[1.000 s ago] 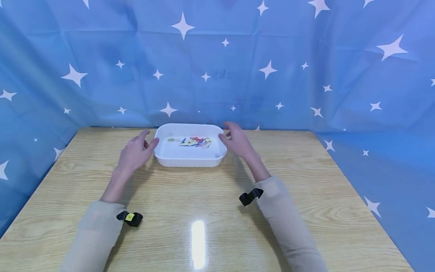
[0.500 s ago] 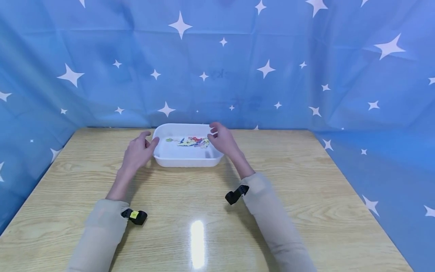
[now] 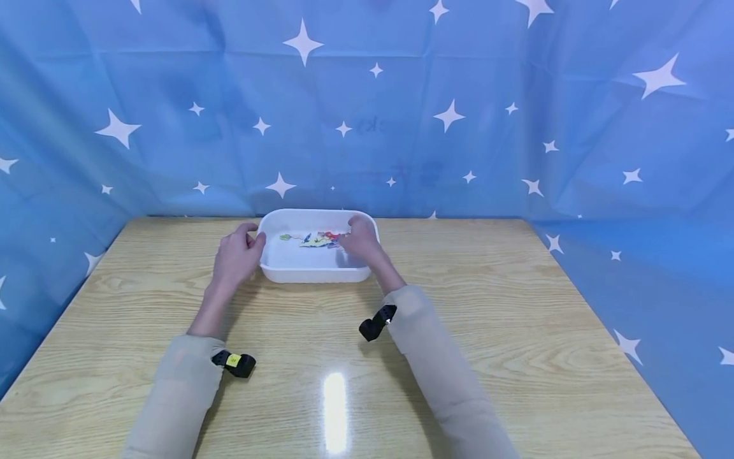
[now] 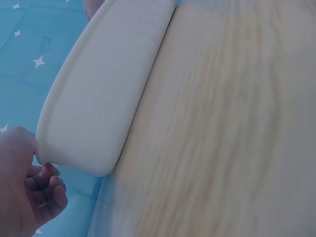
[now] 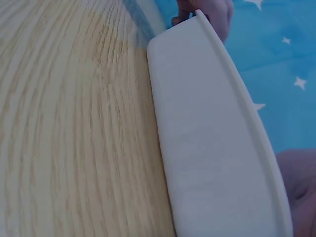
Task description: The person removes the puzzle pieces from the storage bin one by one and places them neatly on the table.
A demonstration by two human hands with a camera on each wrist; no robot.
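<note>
A white oblong plastic tray [image 3: 314,275] stands at the far side of the table. Inside lies a small heap of thin, flat-looking pieces [image 3: 312,241] in yellow, blue, red and purple. A green piece [image 3: 285,237] with a thin tail lies at the heap's left. My left hand [image 3: 236,258] holds the tray's left rim between thumb and fingers; its curled fingers [image 4: 53,195] show below the rim in the left wrist view. Over the tray's right wall reaches my right hand [image 3: 361,243], fingertips down at the heap's right end. The tray wall [image 5: 207,123] hides those fingertips in the right wrist view.
The wood-grain table [image 3: 321,338] ends at a blue curtain [image 3: 378,146] with white stars, close behind the tray. A black wrist camera [image 3: 237,364] sits on the left cuff, another camera [image 3: 375,325] on the right.
My right hand has moved left from the tray's right rim and down into the tray, onto the pieces. My left hand has closed in on the left rim.
</note>
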